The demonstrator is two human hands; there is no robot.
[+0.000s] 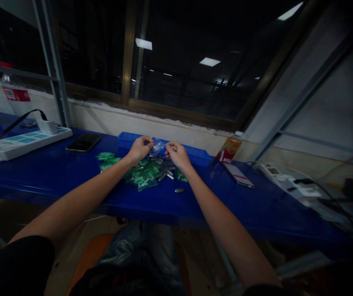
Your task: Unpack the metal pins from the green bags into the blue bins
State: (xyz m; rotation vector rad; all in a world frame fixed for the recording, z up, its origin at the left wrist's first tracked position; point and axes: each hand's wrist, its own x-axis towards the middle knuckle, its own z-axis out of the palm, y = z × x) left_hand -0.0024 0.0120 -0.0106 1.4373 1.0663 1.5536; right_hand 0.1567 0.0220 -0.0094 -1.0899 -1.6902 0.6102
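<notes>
A small clear plastic bag is pinched in the fingers of my left hand, just in front of a long blue tray. My right hand is at the bag's right side with its thumb and fingers pressed together; what they grip is too small to make out. Below both hands lie many green-tinted bags and loose silvery metal pieces. A single metal piece rests apart, nearer the table's front edge.
On the blue table, a dark phone and a white power strip lie at left, near a bottle. At right are a carton, another phone and a second power strip. A window is behind.
</notes>
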